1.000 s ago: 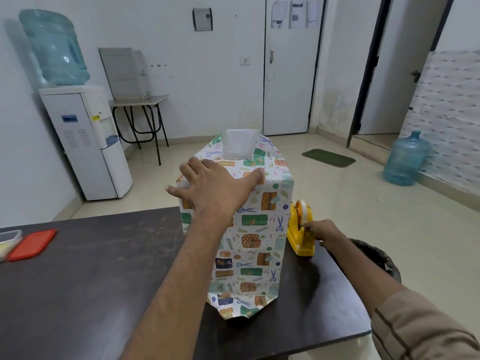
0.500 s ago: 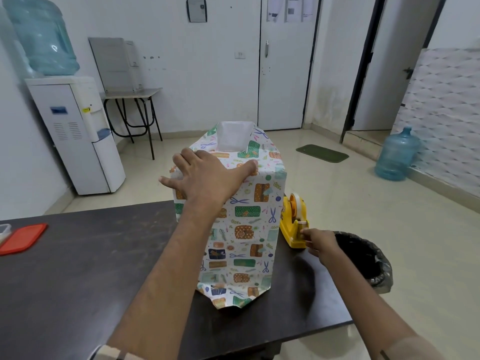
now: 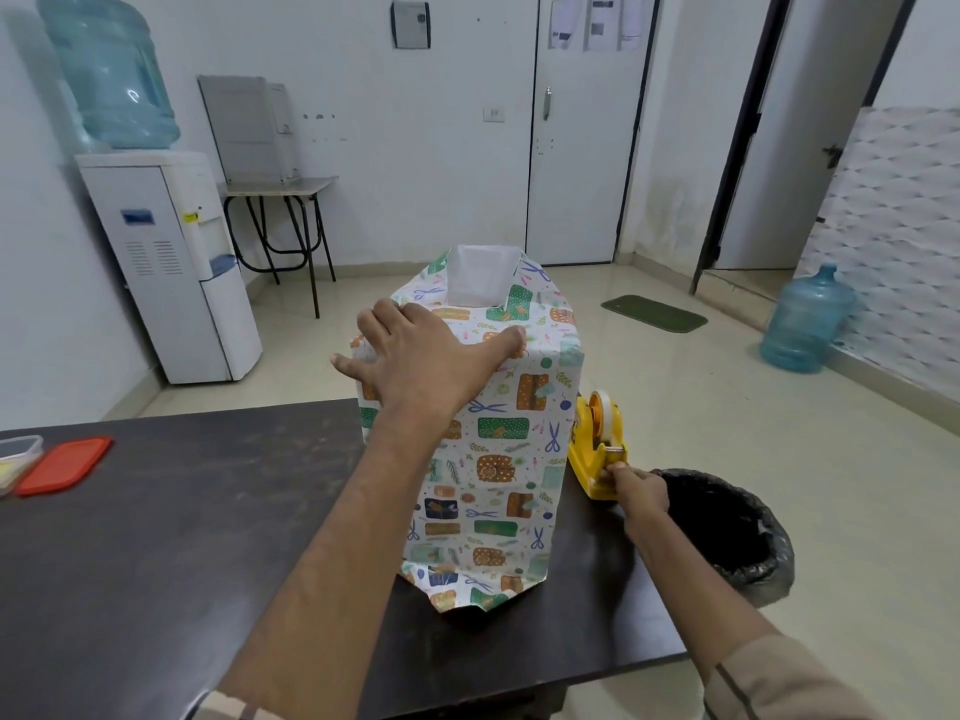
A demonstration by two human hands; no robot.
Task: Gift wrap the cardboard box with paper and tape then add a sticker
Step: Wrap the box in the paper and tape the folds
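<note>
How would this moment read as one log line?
left hand: pressing wrapping paper | right hand: pinching tape at yellow dispenser | sticker: none seen

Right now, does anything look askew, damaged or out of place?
Nothing looks damaged. The wrapping paper is unfinished: its near end splays in crumpled points on the table, its far end stands open, white side showing. The tape dispenser sits close to the table's right edge, beside the bin.

Table [image 3: 182,537] open left of wrapped box [image 3: 498,459]; tape dispenser [image 3: 587,459] just beside its right
</note>
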